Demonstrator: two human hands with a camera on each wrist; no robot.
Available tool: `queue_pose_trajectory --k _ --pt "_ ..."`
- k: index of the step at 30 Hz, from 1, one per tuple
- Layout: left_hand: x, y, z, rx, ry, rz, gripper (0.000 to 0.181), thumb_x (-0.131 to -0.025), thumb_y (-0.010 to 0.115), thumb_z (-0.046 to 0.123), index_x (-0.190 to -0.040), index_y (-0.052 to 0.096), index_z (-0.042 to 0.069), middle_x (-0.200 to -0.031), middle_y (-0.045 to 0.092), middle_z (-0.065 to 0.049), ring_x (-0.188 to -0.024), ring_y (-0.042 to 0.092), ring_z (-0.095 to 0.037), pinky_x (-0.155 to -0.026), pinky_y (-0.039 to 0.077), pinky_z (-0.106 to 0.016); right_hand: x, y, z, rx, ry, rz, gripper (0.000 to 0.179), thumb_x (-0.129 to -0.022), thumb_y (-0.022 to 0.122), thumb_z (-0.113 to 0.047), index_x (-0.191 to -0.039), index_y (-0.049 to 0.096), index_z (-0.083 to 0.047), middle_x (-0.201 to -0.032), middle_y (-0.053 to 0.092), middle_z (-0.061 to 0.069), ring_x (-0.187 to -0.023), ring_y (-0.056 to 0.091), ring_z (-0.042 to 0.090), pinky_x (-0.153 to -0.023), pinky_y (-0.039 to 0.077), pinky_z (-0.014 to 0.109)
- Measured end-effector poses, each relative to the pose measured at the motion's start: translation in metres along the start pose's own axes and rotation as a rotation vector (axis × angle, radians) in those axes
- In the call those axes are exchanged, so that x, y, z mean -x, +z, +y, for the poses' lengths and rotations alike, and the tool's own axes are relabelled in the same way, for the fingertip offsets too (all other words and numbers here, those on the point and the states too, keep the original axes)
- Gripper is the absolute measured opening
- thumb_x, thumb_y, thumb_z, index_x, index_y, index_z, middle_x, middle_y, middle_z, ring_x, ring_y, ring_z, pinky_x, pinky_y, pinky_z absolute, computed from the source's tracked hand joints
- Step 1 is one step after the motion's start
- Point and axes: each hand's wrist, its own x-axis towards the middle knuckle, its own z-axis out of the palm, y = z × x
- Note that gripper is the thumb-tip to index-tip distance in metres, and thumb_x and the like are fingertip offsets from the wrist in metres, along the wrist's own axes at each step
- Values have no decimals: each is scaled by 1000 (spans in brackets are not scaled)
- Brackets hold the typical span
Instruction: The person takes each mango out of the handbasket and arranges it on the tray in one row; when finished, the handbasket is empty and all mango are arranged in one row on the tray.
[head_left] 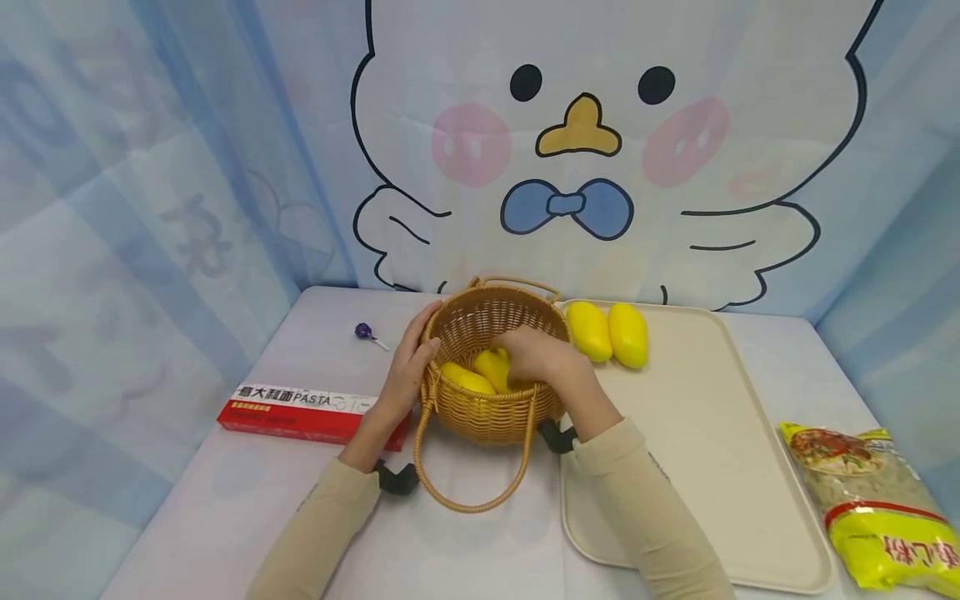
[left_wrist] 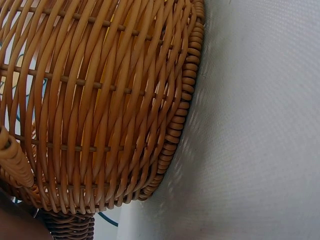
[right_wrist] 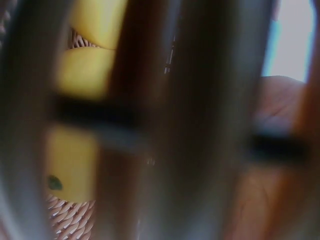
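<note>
In the head view the left hand (head_left: pixel 409 364) gripped the left rim of the wicker basket (head_left: pixel 487 429), while the right hand (head_left: pixel 538 357) dipped inside beside yellow fruits (head_left: pixel 492 367) (its fingertips were hidden, so whether it held one could not be told). Beyond the right hand, two mango-shaped fruits (head_left: pixel 627 335) lay at the far-left corner of the tray (head_left: pixel 697 467); left of the left hand ran a pasta box (head_left: pixel 300 417). The left wrist view showed tabletop (left_wrist: pixel 260 125) stretching from the basket's base edge. In the right wrist view, blurred bars crossed yellow fruit.
</note>
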Motion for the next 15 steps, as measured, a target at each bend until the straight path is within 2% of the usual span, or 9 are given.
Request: queue_pose_trajectory --k 8,15 --pt "0 0 -1 -6 6 2 53 -102 39 28 -154 31 35 -160 32 7 -148 32 -18 -124 24 -48 1 -2 -3 5 58 -69 69 -80 73 -11 -145 53 -24 -147 54 7 -134 50 30 -110 42 51" --pt "1 0 0 -10 -3 -2 53 -102 39 27 -154 31 34 -161 31 6 -147 32 -20 -123 25 -49 -1 1 -5 15 112 -122 74 -81 77 -23 -149 47 -28 -151 50 7 -137 47 30 -111 39 55"
